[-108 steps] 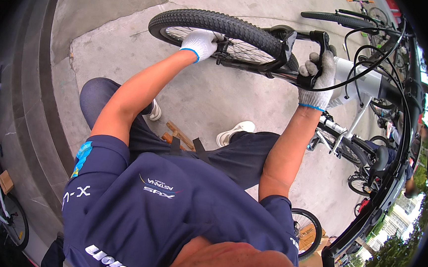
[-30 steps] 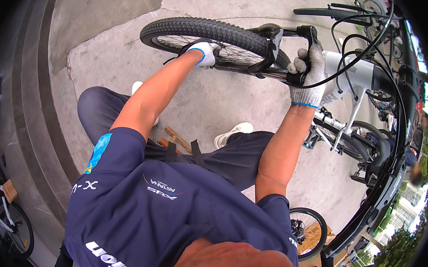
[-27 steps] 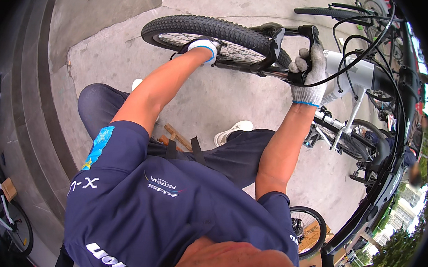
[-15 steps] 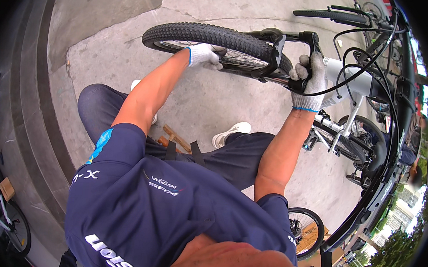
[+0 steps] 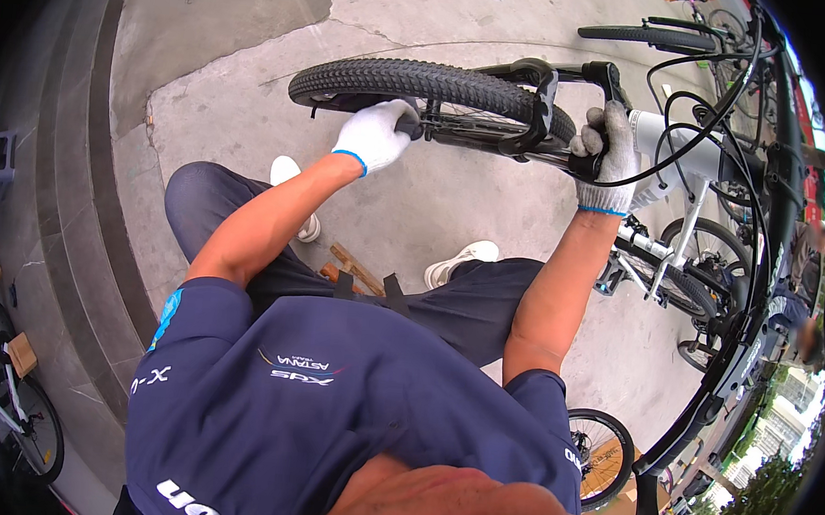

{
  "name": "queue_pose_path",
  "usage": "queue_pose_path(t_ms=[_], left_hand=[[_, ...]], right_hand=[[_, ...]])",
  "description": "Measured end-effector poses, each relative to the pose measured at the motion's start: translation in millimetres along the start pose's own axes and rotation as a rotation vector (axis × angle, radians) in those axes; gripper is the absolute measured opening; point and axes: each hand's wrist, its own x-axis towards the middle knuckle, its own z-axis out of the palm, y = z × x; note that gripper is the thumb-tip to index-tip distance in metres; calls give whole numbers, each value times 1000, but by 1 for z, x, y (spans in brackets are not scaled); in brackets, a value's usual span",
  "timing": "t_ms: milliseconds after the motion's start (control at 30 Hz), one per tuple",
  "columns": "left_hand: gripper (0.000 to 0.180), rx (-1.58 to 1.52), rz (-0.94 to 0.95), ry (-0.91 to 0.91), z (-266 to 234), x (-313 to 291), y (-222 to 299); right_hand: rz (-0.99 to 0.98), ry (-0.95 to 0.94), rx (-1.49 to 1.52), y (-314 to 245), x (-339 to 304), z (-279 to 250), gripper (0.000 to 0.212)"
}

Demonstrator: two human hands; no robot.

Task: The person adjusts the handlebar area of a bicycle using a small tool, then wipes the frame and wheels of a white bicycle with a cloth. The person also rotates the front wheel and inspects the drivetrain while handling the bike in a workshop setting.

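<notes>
A bicycle's front wheel with a knobbly black tire (image 5: 416,74) lies tilted in front of me, held in a black suspension fork (image 5: 537,123). My left hand (image 5: 375,135), in a white knit glove, is closed beside the wheel's hub, near the fork's lower end. Its fingertips curl out of sight, so what they grip is hidden. My right hand (image 5: 616,157), gloved in the same way with greyed fingers, is wrapped around the fork near its crown. Just right of that hand is the white head tube (image 5: 665,136), with black cables (image 5: 687,167) looping past it.
Further bicycles stand on the right, including a white-framed one (image 5: 670,266); another wheel (image 5: 599,457) is at lower right. A wooden piece (image 5: 359,268) lies on the concrete between my feet. Steps (image 5: 79,234) run along the left, with a white bicycle (image 5: 15,402) beyond.
My left hand has drawn back from among the spokes to the hub side, and its wrist has turned. The wheel looks turned slightly within the fork. My right hand keeps its grip.
</notes>
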Motion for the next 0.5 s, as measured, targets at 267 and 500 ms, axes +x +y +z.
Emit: queue_pose_path(t_ms=[267,500], left_hand=[[47,-446,-91,-59,-252,-86,23],[42,-80,520,-157,-164,59,-56]], right_hand=[[16,-170,-61,-1,0,-17,17],[-8,-264,-136,-7,-10,-29,37]])
